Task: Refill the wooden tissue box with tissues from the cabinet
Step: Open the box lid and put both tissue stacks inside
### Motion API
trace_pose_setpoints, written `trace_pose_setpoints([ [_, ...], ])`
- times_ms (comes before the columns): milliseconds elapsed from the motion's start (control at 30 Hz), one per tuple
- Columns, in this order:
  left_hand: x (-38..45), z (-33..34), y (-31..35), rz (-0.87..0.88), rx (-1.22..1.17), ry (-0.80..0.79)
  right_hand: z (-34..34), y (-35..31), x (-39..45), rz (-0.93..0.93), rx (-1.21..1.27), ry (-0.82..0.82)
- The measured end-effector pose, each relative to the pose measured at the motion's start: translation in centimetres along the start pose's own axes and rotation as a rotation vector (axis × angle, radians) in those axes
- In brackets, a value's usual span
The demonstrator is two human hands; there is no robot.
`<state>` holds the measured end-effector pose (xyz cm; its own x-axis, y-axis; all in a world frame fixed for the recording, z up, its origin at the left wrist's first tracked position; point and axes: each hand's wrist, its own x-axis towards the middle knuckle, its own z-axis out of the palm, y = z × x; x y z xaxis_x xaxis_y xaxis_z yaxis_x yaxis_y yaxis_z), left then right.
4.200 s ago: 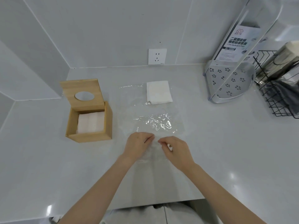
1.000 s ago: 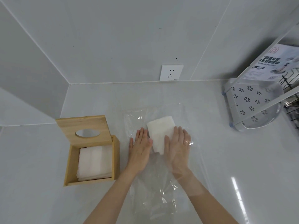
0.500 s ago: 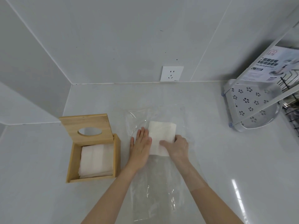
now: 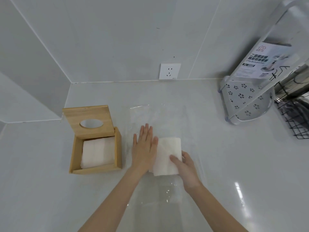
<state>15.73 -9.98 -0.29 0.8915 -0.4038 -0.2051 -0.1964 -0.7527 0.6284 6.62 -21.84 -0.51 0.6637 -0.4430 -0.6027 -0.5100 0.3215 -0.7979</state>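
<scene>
The wooden tissue box (image 4: pixel 76 153) stands on the white counter at the left, its lid (image 4: pixel 87 113) with an oval hole tipped up and back. A white tissue stack (image 4: pixel 97 152) fills its inside. A second white tissue stack (image 4: pixel 167 153) lies on a clear plastic wrapper (image 4: pixel 167 114) spread on the counter. My left hand (image 4: pixel 144 146) lies flat, fingers apart, on the wrapper against the stack's left side. My right hand (image 4: pixel 185 164) grips the stack's lower right corner, thumb on top.
A wall socket (image 4: pixel 169 71) sits on the back wall. At the right stands a white perforated corner rack (image 4: pixel 242 97) with a printed card, and beside it a black wire basket (image 4: pixel 296 118). Walls close the counter at back and left.
The tissue stack has slid toward me on the wrapper with my right hand gripping it. My left hand stays flat beside it. The view has shifted slightly.
</scene>
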Motion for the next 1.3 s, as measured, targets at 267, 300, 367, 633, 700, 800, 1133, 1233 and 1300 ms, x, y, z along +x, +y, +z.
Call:
trace_pose_setpoints([
  [267, -7.6, 0.6, -1.8, -0.102, -0.067, 0.013, 1.0, -0.6, 2.1, -0.077, -0.033, 0.040],
  [300, -7.7, 0.7, -2.1, -0.107, -0.074, -0.008, 1.1, -0.7, 2.4, -0.087, -0.040, 0.037],
  [367, -7.7, 0.8, -2.6, -0.105, -0.099, -0.061, 1.2, -0.9, 2.8, -0.095, -0.044, 0.031],
  [633, -6.1, 1.1, -3.5, -0.150, -0.014, -0.195, -1.5, 1.1, 0.2, 0.104, 0.083, -0.206],
  [700, -6.1, 1.2, -3.5, -0.150, 0.009, -0.207, -2.4, 1.5, -0.7, 0.153, 0.050, -0.294],
  [800, -6.2, 1.3, -3.4, -0.144, 0.043, -0.198, -3.9, 1.7, -2.0, 0.238, -0.056, -0.408],
  [1133, -6.7, 1.9, -3.8, -0.063, 0.397, -0.146, -6.4, -5.1, -4.4, 0.321, -0.506, -0.741],
  [1233, -6.7, 0.9, -2.9, -0.018, 0.474, -0.095, -5.4, -7.9, -4.4, 0.226, -0.492, -0.774],
  [1300, -6.9, 0.5, -2.8, 0.021, 0.507, -0.132, -4.3, -9.4, -4.3, 0.173, -0.510, -0.790],
])
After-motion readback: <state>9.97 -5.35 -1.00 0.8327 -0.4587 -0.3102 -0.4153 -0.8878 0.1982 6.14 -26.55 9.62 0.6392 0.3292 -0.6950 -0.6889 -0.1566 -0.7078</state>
